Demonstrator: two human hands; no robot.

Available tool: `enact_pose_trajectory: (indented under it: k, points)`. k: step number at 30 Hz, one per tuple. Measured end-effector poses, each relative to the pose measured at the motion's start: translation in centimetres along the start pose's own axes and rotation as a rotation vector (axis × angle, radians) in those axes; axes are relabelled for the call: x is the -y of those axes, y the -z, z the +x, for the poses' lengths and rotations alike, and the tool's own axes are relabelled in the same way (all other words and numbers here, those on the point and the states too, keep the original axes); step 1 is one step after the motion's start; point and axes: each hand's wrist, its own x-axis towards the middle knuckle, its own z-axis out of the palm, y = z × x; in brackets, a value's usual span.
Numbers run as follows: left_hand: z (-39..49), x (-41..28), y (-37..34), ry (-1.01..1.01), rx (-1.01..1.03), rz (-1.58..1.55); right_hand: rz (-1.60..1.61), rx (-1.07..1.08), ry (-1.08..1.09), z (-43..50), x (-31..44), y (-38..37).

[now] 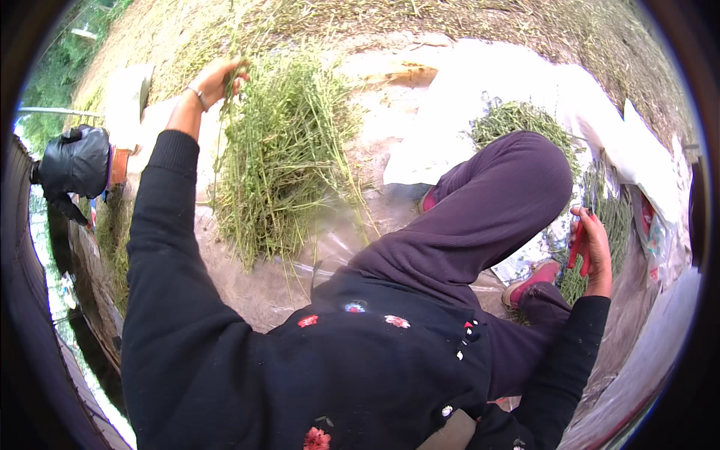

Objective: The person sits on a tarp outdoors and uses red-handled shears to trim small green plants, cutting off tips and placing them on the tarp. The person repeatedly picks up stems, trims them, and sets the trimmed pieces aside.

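Observation:
At the upper left, my left hand, with a bracelet on its wrist, is curled around thin green plant stalks. They stand along the edge of a loose heap of cut green plants, which lies left of my bent knee. On the far right, my right hand grips a red-handled cutting tool, probably pruning shears; its blades cannot be made out. Beside that hand lies a bundle of green stems. More cut stems rest beyond my knee, partly hidden by it.
A bright white sheet spreads beyond my knee over a plastic ground cover. Dry plant litter covers the ground farther out. At the far left, a person in a dark jacket bends over near more plants.

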Motion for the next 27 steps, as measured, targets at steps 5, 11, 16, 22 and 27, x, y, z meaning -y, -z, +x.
enact_pose_trajectory:
  k: [5, 11, 16, 22, 27]
  points:
    - [-3.4, 8.6, 4.0, 0.014, -0.107, 0.477, -0.36, -0.177, 0.159, -4.4, 3.5, 8.1]
    - [2.6, -3.0, -10.3, -0.44, -0.162, 0.854, -0.075, -0.685, 0.102, -16.1, -6.5, 22.5]
    - [-5.5, -16.7, -38.9, -0.976, 0.263, 0.474, -0.028, -0.845, -0.163, -20.5, -21.7, 24.1]
    - [-14.7, -13.0, -64.1, -0.773, 1.02, 0.496, 0.163, -0.886, -0.277, -17.9, -33.3, 20.9]
    - [-15.2, -6.3, -74.1, -0.545, 1.313, 0.646, -0.106, -0.995, -0.333, -14.0, -42.6, 20.0]
